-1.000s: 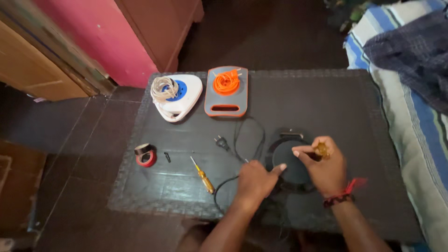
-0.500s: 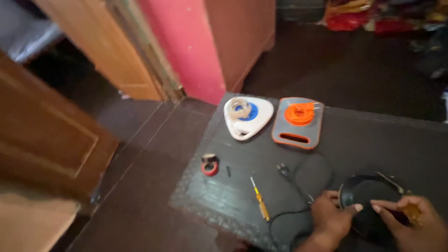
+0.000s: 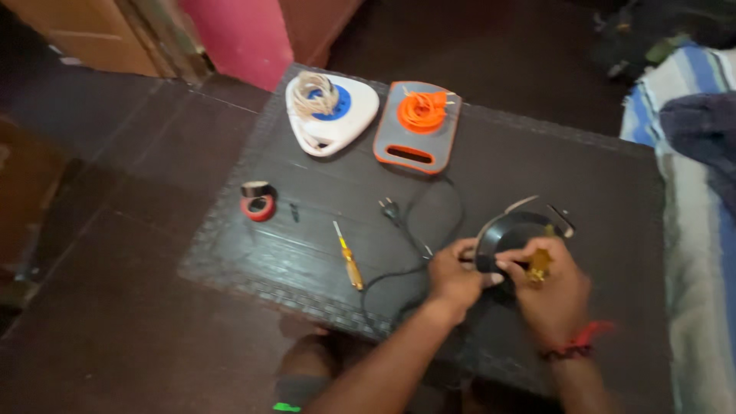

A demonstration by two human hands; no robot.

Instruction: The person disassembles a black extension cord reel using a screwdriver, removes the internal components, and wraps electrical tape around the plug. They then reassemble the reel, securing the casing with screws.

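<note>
Since the earlier frames, both hands have been kept on the round black device (image 3: 512,234), while the view has swung back so that the worktop (image 3: 598,176) again fills the middle of the frame and the striped bedding (image 3: 694,253) is seen once more at the right edge.

The round black device lies on the worktop at the lower right of centre. The left hand (image 3: 454,274) is pressed against its left rim, with the fingers curled there in a narrow grip. The right hand (image 3: 553,291) is closed around a small brass-coloured tool (image 3: 538,265), which is held over the lower right part of the device. A red band (image 3: 583,341) is worn on the right wrist.

A black cable (image 3: 429,230) is looped to the left of the device, and its plug (image 3: 389,208) rests just above the loop. A yellow-handled screwdriver (image 3: 347,256) lies further left, near the lower centre. A red tape roll (image 3: 258,207) with a black roll on top is placed at the left side of the worktop, and a small dark screw (image 3: 294,214) is seen just beside it.

At the top of the frame, a white triangular reel (image 3: 331,113) wound with pale cord is set beside a grey reel (image 3: 418,126) wound with orange cord. A pink wall (image 3: 238,34) is visible at the upper left.
</note>
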